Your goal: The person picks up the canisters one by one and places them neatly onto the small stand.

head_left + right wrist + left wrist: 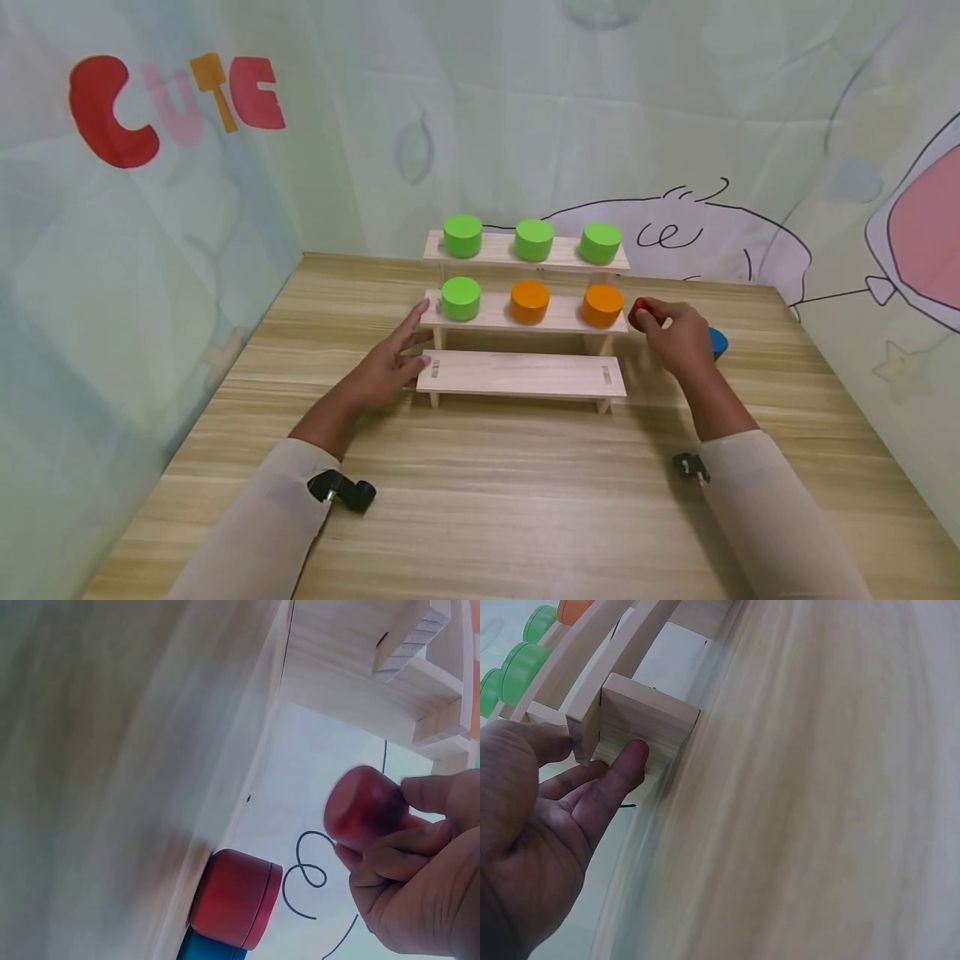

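Note:
A three-tier wooden stand [521, 373] stands on the table, its lowest shelf bare. Three green round blocks [533, 241] sit on the top shelf; on the middle one are a green block [461, 299] at the left and two orange blocks [529, 302]. My left hand [382, 371] touches the stand's left end, its fingers extended along the side. My right hand [678, 337] pinches a red round block [364, 806] above the table, just right of the middle shelf. Its fingers partly hide the block.
On the wooden table [480, 492], another red block [232, 896] lies beside a blue block [717, 342], to the right of the stand. Printed curtains [420, 100] hang behind and at both sides of the table.

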A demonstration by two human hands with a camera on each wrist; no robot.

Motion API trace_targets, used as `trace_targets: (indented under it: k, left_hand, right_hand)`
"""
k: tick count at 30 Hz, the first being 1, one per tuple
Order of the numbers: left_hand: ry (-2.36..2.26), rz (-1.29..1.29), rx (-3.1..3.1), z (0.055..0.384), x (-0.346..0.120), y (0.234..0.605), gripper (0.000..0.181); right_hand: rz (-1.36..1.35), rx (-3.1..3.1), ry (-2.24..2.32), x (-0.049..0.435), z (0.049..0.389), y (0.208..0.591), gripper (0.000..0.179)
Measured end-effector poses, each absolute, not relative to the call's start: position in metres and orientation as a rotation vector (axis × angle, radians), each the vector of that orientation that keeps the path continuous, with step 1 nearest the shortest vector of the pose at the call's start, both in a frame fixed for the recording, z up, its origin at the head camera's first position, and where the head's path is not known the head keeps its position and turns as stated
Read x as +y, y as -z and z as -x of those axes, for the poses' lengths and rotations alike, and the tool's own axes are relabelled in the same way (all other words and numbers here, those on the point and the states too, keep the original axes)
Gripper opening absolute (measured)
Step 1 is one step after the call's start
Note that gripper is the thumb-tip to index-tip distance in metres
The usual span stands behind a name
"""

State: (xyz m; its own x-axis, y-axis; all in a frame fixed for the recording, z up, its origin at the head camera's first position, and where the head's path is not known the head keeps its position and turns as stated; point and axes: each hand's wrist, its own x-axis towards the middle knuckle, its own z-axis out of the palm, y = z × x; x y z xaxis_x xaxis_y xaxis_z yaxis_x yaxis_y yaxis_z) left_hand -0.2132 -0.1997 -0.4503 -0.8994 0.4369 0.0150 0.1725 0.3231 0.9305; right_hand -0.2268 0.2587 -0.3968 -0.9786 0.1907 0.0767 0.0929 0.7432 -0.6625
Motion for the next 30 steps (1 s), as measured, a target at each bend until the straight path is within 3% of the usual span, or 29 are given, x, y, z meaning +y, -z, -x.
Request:
trace_targets:
  k: [30]
  left_hand:
    - [-1.593, -0.539, 2.367, 0.213, -0.199, 0.450, 0.092]
  right_hand:
    - [0.145, -2.302, -1.063, 0.229, 0.199, 0.385, 0.043]
